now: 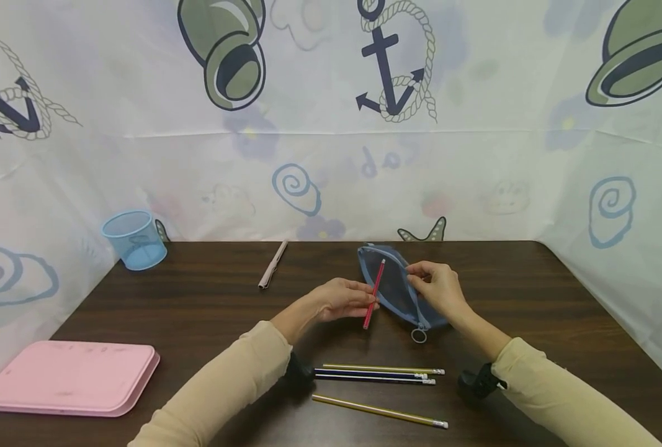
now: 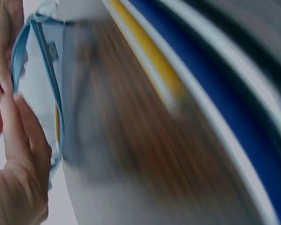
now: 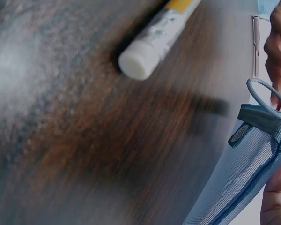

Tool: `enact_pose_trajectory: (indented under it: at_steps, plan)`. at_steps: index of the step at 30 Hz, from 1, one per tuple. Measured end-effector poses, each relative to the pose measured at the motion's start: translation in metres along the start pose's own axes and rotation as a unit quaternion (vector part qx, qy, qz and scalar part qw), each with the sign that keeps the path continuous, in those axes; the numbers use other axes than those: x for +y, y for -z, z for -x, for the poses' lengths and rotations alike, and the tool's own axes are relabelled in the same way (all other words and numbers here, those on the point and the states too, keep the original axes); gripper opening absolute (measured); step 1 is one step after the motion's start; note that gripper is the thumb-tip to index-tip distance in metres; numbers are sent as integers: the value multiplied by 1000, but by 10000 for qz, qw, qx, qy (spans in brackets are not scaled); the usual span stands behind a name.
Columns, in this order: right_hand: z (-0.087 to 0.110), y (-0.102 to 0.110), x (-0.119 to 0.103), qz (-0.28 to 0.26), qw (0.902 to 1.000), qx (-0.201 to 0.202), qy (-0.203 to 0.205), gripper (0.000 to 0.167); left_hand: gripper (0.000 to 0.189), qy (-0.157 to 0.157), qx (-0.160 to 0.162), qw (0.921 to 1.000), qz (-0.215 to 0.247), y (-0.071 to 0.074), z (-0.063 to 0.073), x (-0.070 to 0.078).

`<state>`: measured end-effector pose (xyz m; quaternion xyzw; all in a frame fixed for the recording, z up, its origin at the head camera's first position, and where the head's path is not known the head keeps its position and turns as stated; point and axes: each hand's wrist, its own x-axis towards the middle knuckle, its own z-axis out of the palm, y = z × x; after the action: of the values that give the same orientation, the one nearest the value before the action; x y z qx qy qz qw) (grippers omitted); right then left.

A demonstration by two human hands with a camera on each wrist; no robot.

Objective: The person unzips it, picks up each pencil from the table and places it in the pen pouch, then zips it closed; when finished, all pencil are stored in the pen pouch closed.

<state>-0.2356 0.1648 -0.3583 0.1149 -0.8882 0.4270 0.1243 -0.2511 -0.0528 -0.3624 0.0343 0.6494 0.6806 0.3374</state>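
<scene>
My left hand (image 1: pixel 339 301) holds a red pencil (image 1: pixel 378 278) between its fingers, the pencil slanting across the mouth of a blue mesh zip pouch (image 1: pixel 393 290). The pouch gapes open. From the right, my right hand (image 1: pixel 439 287) pinches the pouch's edge between thumb and fingers. A ring pull (image 3: pixel 267 96) hangs at the zip's near end, with a small label tab (image 3: pixel 239 136) beside it. In the left wrist view, a thin yellow strip (image 2: pixel 57 123) shows at the pouch's edge. Part of the red pencil is hidden behind the left fingers.
Several pencils lie near the front: a gold one (image 1: pixel 378 411), another gold one (image 1: pixel 375 367) and dark striped ones (image 1: pixel 372 376). A pale pen (image 1: pixel 273 264) lies farther back. On the left are a pink case (image 1: pixel 71 375) and a blue mesh cup (image 1: pixel 143 254).
</scene>
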Motion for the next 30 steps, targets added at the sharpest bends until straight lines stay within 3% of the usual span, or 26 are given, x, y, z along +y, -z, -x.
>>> enact_pose_trajectory:
  at_steps: [6,21,30]
  plan:
    - [0,0,-2,-44,10000,-61,-15,14,41,-147,496,9971,563,-21,-14,3]
    - [1,-2,-2,-187,9997,-153,-36,15,54,-694,1437,9822,993,-55,-36,-5]
    - [0,-1,0,-96,9999,-118,44,14,57,-794,1611,9772,1134,-65,-37,-6]
